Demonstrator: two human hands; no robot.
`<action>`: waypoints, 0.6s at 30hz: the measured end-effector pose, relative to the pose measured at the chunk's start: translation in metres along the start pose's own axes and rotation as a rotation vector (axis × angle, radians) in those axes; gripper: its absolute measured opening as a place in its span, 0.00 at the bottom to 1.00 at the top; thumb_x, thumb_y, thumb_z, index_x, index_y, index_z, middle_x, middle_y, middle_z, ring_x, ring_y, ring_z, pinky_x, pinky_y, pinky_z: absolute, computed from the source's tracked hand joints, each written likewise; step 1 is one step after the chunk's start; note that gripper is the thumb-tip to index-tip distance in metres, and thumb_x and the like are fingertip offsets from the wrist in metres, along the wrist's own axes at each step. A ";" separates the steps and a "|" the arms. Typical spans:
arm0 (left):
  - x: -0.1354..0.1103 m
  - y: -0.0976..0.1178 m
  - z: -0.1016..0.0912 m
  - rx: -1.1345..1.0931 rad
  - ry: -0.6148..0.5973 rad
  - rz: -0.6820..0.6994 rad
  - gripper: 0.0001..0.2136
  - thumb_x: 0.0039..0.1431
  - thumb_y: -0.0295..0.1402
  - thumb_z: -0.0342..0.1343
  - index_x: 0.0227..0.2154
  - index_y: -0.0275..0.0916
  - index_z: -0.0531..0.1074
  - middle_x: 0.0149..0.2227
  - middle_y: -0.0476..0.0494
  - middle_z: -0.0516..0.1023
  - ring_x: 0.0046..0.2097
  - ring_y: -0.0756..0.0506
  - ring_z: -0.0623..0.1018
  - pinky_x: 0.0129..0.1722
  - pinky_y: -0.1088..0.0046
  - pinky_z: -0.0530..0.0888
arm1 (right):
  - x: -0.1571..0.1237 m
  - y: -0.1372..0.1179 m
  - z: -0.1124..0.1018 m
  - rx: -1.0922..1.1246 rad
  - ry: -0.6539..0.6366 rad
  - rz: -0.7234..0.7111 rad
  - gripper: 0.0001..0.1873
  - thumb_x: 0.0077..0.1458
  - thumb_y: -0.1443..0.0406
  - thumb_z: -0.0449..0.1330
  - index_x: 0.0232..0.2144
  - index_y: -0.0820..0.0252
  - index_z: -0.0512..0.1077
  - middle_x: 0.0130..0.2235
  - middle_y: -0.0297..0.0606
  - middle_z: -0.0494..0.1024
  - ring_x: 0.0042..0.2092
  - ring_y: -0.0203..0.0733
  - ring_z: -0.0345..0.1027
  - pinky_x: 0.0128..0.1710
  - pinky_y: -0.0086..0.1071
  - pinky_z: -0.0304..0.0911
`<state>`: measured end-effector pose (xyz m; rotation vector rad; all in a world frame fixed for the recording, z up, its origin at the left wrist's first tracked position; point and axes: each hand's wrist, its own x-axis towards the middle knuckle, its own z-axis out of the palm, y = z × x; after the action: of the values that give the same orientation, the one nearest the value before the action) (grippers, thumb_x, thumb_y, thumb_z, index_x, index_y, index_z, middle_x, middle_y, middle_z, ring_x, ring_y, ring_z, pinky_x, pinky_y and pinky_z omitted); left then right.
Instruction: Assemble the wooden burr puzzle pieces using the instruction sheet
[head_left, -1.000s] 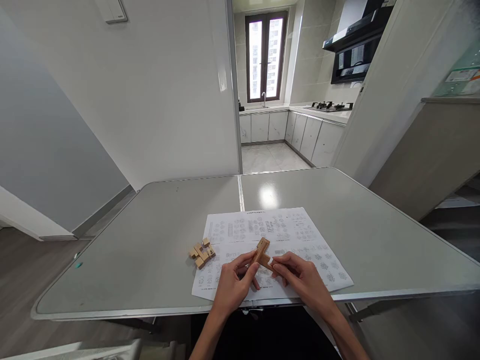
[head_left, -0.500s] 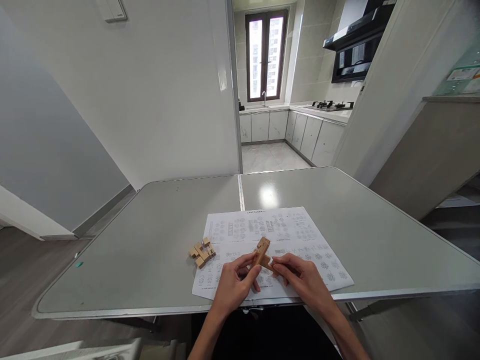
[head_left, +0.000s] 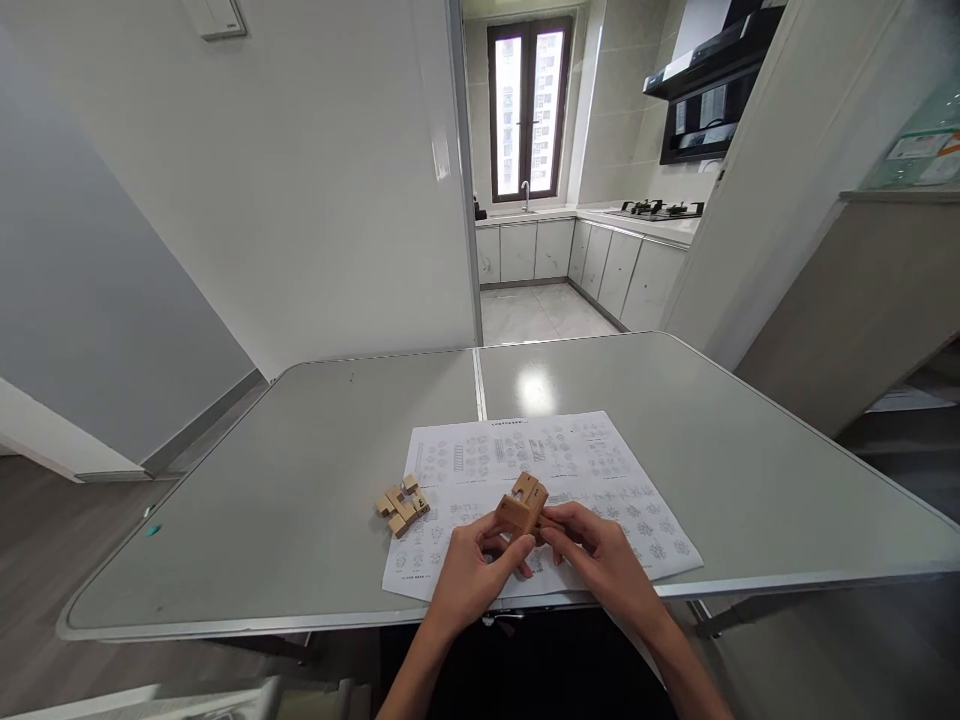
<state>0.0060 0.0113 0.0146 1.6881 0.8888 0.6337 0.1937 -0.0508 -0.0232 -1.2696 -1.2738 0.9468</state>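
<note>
Several brown notched wooden puzzle pieces (head_left: 525, 498), fitted across one another, are held up over the printed sheet (head_left: 510, 445). My left hand (head_left: 480, 565) grips them from the left, thumb in front and fingers behind. On the other side, my right hand (head_left: 589, 545) pinches the right end of a piece at the cluster's lower right; the fingertips partly hide it. Left of my hands, lighter wooden puzzle pieces (head_left: 401, 507) lie in a small group at the sheet's left edge, one with dark marks on it.
The sheet, covered in small line drawings, lies at the near edge of the grey table (head_left: 262, 500). A small green scrap (head_left: 154, 530) is at the table's left side. Beyond the table, a doorway opens to a kitchen with a window (head_left: 529, 110).
The held pieces have been turned, so a broad block face and a notch now show on top where a narrow crossed shape was. Both hands keep their grip.
</note>
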 end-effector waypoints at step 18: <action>-0.002 -0.001 0.002 0.085 0.066 -0.052 0.13 0.62 0.41 0.63 0.43 0.38 0.81 0.23 0.48 0.83 0.29 0.43 0.82 0.35 0.71 0.73 | -0.001 0.004 0.002 0.036 -0.001 -0.018 0.12 0.66 0.54 0.63 0.43 0.55 0.78 0.36 0.34 0.79 0.33 0.39 0.73 0.34 0.31 0.71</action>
<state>0.0060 0.0086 0.0134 1.7222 1.0157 0.6274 0.1922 -0.0510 -0.0274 -1.2281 -1.2612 0.9536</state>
